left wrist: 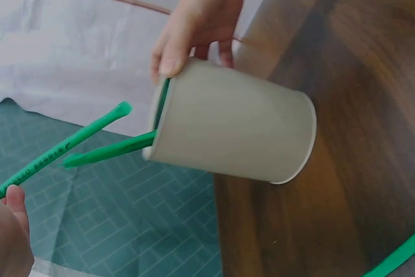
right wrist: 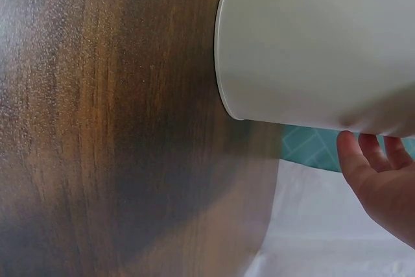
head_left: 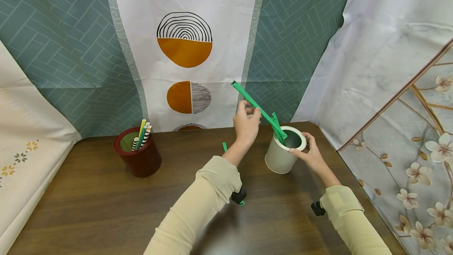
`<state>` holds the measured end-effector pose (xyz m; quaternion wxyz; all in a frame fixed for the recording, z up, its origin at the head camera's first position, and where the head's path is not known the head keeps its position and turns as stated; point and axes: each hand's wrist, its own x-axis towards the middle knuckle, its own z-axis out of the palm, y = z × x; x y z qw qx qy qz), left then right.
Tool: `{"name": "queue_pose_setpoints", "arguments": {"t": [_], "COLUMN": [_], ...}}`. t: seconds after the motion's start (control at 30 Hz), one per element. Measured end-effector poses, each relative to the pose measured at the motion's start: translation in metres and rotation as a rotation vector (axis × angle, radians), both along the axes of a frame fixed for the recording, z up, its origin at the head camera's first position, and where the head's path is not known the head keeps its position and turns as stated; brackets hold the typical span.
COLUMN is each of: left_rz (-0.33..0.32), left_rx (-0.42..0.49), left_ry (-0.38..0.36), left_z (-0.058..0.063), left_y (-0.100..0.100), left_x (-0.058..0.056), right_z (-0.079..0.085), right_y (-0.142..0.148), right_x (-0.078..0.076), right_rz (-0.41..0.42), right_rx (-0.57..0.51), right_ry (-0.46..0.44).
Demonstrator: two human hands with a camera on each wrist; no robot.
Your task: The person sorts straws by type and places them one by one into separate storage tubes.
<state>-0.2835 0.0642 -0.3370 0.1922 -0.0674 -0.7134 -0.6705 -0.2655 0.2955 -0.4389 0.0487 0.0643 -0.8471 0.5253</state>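
Observation:
My left hand (head_left: 246,124) pinches a long, slim green wrapped stick (head_left: 253,102), slanted above the mouth of a pale grey can (head_left: 279,159). Dark printing runs along this stick in the left wrist view, where its lower end (left wrist: 117,112) is apart from the can's rim. Another green wrapped stick (left wrist: 110,150) leans out of the can. At the can's right side, my right hand (head_left: 312,153) holds the rim with the thumb in front and the fingers behind. The right wrist view shows fingertips (right wrist: 348,141) against the can's wall.
A further green stick (head_left: 224,147) lies on the brown table (head_left: 106,215), partly hidden under my left forearm. To the left stands a dark red cup (head_left: 143,163) with several striped and dotted sticks (head_left: 142,135). Patterned cloth (head_left: 293,42) hangs behind and beside the table.

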Motion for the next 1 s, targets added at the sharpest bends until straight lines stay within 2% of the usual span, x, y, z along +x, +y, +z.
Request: {"name": "queue_pose_setpoints", "arguments": {"t": [0.2,0.47,0.63,0.77,1.0], "left_rz": [0.023,0.031,0.027,0.025,-0.004], "left_rx": [-0.036,-0.125,-0.187,-0.27,-0.375], "left_ry": [-0.033,-0.059,-0.074,-0.081,-0.159], "left_z": [-0.015,-0.027,-0.032,-0.034,-0.038], "left_y": [0.011,0.022,0.027,0.029,0.03], "left_x": [0.002,0.006,0.01,0.012,0.012], "right_z": [-0.001,0.0,-0.001,-0.001,0.001], "right_y": [0.0,0.0,0.0,0.0,-0.001], "right_x": [-0.001,0.0,0.0,-0.001,0.001], "right_rz": [-0.003,0.0,-0.002,-0.001,0.0], "right_rx": [-0.003,-0.011,-0.014,-0.015,-0.024], "right_ry": [0.0,-0.001,0.004,0.003,-0.025]}}
